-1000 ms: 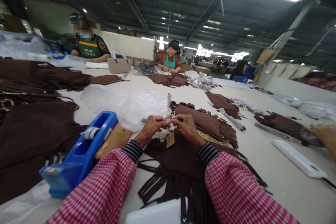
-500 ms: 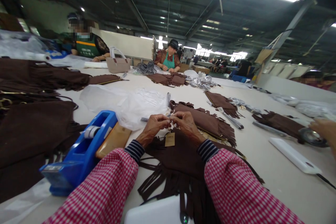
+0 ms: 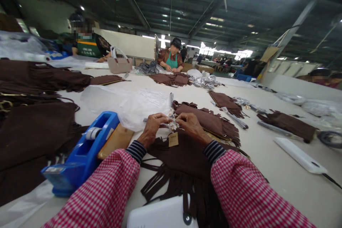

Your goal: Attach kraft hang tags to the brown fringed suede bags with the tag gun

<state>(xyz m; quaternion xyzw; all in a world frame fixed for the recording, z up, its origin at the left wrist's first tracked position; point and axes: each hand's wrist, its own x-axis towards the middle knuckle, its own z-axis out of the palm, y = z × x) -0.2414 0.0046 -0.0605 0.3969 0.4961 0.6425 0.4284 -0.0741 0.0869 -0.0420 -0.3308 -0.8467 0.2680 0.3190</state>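
Observation:
My left hand and my right hand meet above a dark brown fringed bag. Thumb and fingers of each are pinched on a small pale, shiny piece; whether it is plastic wrap or metal fitting I cannot tell. A tan paper hang tag dangles just below it, over the bag's upper edge. Long fringe strips spread towards me. Another brown fringed bag with a zip lies right behind my hands.
Left of my arm stand a blue tape dispenser and an amber-coloured case. White plastic sheeting lies beyond. A white device is in front, a white bar at right. Brown bags pile up left. Two co-workers sit across the table.
My hands have drawn slightly apart, and the pale shiny piece now shows between them. The hang tag has swung and tilted. Another person's hand has left the right edge.

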